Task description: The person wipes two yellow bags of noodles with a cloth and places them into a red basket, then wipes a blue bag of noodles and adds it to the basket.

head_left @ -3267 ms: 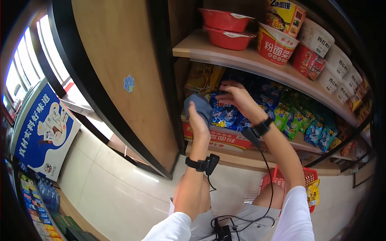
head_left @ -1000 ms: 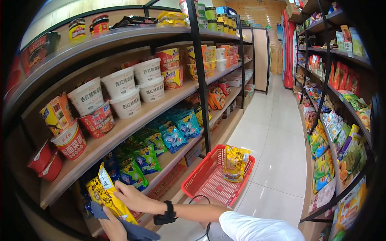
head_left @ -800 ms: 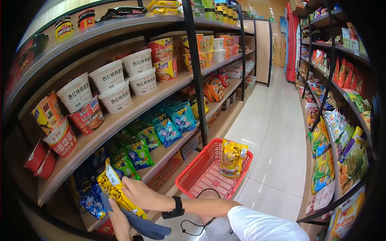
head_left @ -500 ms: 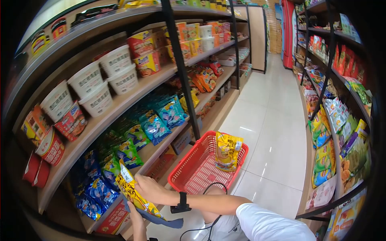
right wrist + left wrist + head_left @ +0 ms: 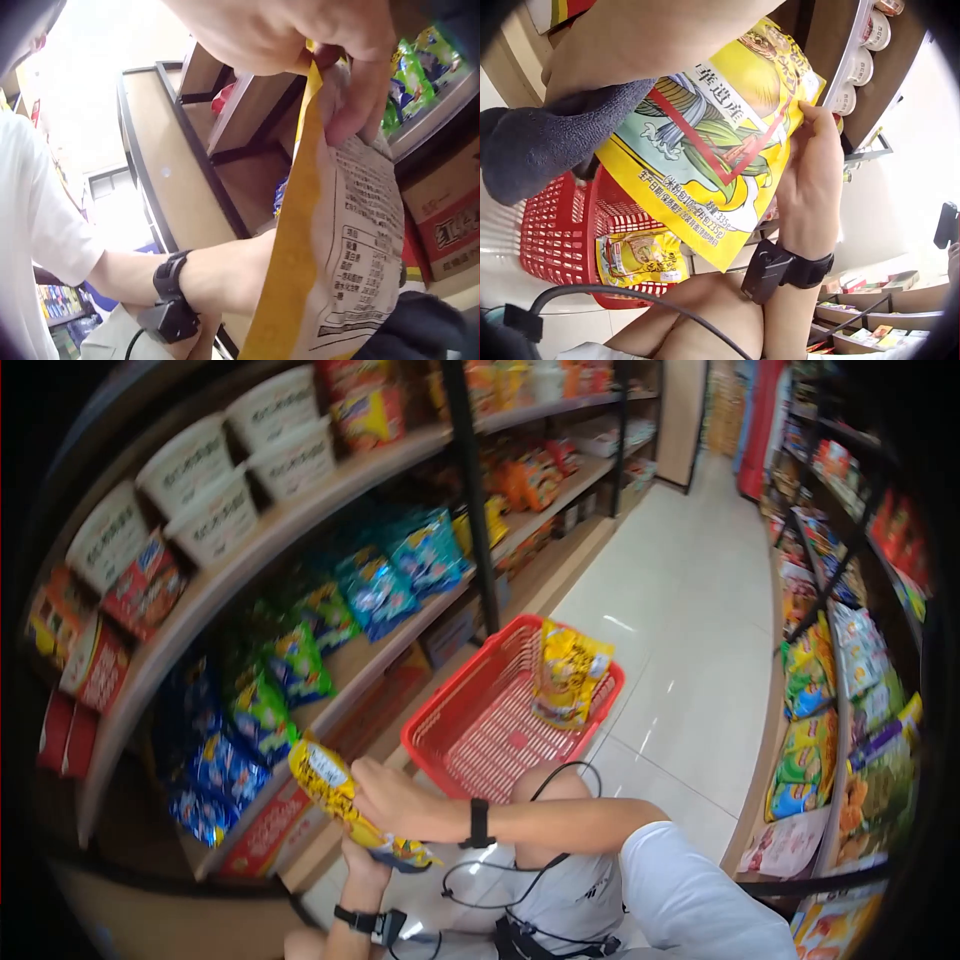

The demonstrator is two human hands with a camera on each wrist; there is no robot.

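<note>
Beside the red basket [image 5: 428, 752], the yellow bag [image 5: 322, 772], pinched at its edge by the right hand [image 5: 400, 800] (the left hand's [image 5: 366, 866] grip is hidden), should handle light, soft and slippery, best held by its seams.

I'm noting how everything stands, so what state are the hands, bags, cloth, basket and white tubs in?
Right hand: gripping the held bag
Left hand: holding the cloth against the bag
Held bag: tilted; sealed or opened, can't tell
Cloth: crumpled, one end loose
Basket: upright on the floor
Second bag: leaning inside the basket
White tubs: some stacked in twos
</note>
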